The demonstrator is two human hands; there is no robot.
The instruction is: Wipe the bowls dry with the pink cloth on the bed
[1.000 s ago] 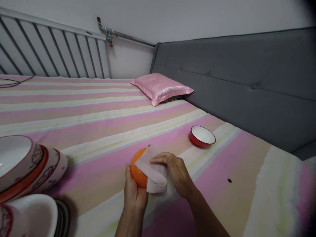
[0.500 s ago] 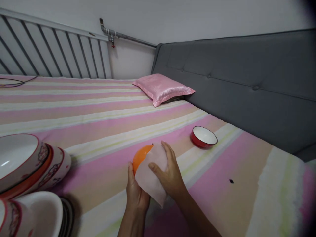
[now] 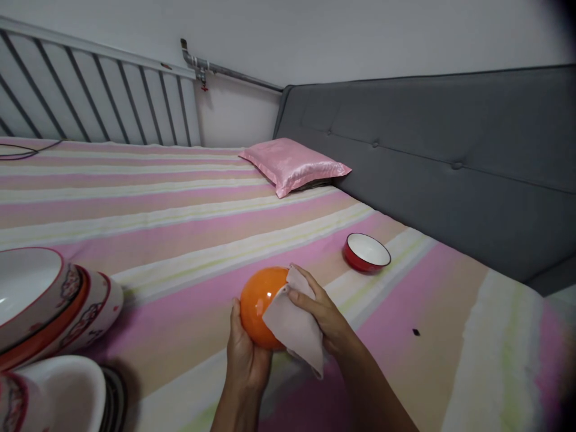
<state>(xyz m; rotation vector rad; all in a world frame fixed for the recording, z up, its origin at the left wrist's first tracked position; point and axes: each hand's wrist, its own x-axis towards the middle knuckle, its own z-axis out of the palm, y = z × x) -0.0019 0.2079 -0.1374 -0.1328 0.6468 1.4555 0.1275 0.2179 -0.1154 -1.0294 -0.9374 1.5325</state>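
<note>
My left hand [image 3: 243,360] grips an orange bowl [image 3: 260,306] from below, its rounded outside turned toward me. My right hand [image 3: 321,315] presses a pale pink cloth [image 3: 294,329] against the bowl's right side, fingers closed on the cloth. Both hands are low in the middle of the view, above a striped pink bedsheet [image 3: 180,228].
A small red bowl with a white inside [image 3: 366,252] rests on the sheet to the right. Stacked patterned bowls [image 3: 49,306] and a white dish [image 3: 58,393] sit at the lower left. A pink pillow [image 3: 292,165] lies by the grey headboard [image 3: 450,156]. A railing [image 3: 90,102] runs behind.
The cloth has slid from covering most of the bowl to its right side, so more orange surface shows. My left hand has kept its hold on the bowl.
</note>
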